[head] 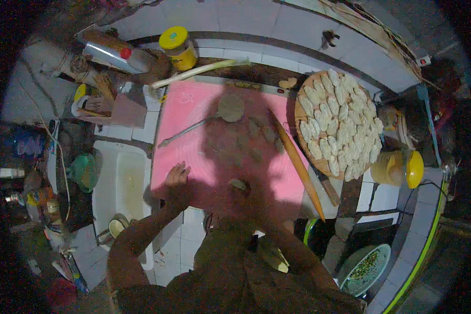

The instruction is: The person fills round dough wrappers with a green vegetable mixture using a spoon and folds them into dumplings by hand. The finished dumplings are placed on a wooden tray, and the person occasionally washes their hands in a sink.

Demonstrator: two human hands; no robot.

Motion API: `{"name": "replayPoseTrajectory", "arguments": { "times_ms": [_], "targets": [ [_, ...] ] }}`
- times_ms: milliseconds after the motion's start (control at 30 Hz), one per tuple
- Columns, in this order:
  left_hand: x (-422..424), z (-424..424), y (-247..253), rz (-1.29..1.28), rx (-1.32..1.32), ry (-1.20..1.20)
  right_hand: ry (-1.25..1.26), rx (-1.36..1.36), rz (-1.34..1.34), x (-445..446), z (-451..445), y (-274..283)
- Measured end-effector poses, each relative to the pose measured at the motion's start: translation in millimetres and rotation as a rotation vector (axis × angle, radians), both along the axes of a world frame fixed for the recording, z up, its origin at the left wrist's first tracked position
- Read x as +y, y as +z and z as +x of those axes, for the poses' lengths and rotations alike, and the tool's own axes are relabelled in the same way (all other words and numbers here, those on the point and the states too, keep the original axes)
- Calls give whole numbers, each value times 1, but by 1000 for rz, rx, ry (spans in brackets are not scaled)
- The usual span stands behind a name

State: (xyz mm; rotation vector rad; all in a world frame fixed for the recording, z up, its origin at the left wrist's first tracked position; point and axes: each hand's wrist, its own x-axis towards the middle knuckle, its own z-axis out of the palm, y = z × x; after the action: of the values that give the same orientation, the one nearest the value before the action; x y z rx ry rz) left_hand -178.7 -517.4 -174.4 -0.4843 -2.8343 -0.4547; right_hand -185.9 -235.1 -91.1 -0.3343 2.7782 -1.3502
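My left hand point(177, 176) rests at the left edge of a pink mat point(188, 98), fingers somewhat apart, holding nothing visible. My right forearm point(294, 251) reaches towards the mat's near edge; deep shadow hides what that hand does. A small pale piece, perhaps dough point(238, 183), lies near the mat's front middle. Further back is a pale round disc point(230, 106), with a thin rod point(188, 131) running to it from the left. Dim oval pieces lie in shadow beside it. A tapered wooden rolling pin point(298, 165) lies slanted over the mat's right edge.
Right of the mat, a round wooden board point(304, 135) bears several floured dumplings, with a wooden handle point(329, 191) beneath its edge. A bowl of chopped filling point(365, 271) stands lower right. A long green onion point(196, 72) and yellow-lidded jar point(178, 49) are behind; a white basin point(131, 176) is left.
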Motion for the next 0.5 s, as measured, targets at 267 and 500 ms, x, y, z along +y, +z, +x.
{"name": "replayPoseTrajectory", "arguments": {
  "times_ms": [267, 500],
  "targets": [
    [6, -2, 45, -30, -193, -92, -142, -541, -812, -8, -75, 9],
    [7, -2, 17, 74, -239, -70, -262, -170, -380, -62, -107, -55]
  ]
}}
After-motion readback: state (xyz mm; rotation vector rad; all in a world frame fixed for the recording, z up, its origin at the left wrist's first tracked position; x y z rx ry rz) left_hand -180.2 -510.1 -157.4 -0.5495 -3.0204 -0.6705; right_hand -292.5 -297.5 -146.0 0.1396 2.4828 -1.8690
